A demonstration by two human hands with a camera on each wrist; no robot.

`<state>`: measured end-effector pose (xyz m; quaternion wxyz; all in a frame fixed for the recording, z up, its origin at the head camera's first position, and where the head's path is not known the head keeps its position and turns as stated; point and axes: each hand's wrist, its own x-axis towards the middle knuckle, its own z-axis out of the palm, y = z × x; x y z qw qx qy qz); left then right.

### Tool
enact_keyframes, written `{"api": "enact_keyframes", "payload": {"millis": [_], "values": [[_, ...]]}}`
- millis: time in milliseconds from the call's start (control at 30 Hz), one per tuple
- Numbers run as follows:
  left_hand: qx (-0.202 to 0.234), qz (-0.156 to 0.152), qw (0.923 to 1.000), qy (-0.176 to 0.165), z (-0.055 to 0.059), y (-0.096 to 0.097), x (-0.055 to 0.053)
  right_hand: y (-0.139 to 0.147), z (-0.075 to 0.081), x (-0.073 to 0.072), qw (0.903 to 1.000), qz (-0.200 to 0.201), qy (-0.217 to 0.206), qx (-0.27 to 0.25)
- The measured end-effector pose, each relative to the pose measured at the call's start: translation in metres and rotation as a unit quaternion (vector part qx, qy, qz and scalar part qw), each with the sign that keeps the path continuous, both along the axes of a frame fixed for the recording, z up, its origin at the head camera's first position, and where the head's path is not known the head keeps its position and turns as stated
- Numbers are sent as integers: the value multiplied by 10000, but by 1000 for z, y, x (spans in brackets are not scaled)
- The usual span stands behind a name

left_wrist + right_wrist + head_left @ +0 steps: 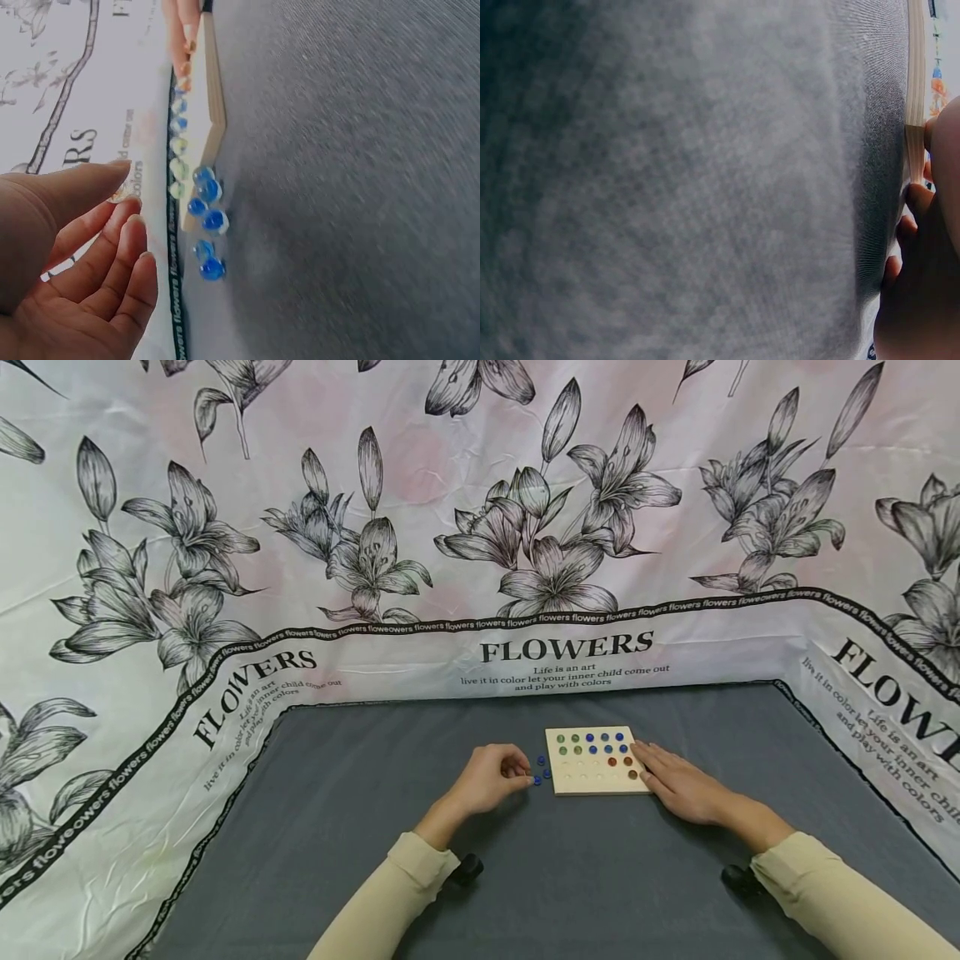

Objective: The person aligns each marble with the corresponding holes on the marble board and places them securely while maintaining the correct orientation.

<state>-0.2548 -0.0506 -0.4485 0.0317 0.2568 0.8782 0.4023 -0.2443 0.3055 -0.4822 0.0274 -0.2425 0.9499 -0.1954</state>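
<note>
Flower-printed cloth (420,468) hangs behind the grey table (285,860); on it we see a wooden board (592,786) bearing coloured marbles (608,737); our left hand (491,778), thumb and forefinger together, pinches a clear marble (118,196) near loose blue marbles (213,220); our right hand (684,787) rests at the board's right edge, fingers straight, close together.

Gray cloth (337,827) carries a wooden board (592,787) and blue marbles (214,220).
</note>
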Motion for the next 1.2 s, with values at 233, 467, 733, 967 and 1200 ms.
{"api": "enact_keyframes", "payload": {"millis": [233,467,733,967,1200], "values": [[49,-113,9999,-72,3,13,-3,2,-1,0,9999,59,83,-54],[130,-208,9997,-37,6,31,-5,8,-11,-3,9992,81,355,-154],[248,-253,9994,-54,7,47,-5,4,-6,-4,9998,43,106,-176],[255,-278,9993,-79,6,58,-7,1,1,-2,10000,-20,-46,-14],[198,-306,9993,-69,7,71,-7,2,-2,-3,10000,11,31,-39]]}}
